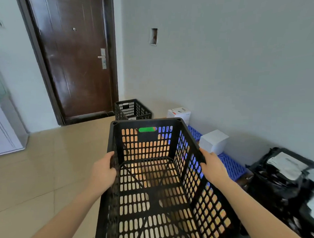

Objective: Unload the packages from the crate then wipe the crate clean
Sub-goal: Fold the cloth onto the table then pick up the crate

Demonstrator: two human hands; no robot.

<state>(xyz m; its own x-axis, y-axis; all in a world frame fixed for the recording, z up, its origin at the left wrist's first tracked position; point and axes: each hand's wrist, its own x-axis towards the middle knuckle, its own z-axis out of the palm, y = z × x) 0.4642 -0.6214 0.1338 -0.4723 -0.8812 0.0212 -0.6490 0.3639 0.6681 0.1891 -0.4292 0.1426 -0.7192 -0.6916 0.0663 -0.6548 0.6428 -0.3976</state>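
As left hand (103, 172), right hand (213, 168) grip crate (147, 121); aloft

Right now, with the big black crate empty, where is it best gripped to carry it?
By the top rim of its two long walls, one hand from each side, as the left hand and right hand grip the crate now: the rim is a solid band above perforated walls.

We can read nothing: print on the white box (179, 114), the tag (132, 118) on the far crate (133, 108) and labels (287, 165) on the bags (275, 188) are too blurred.
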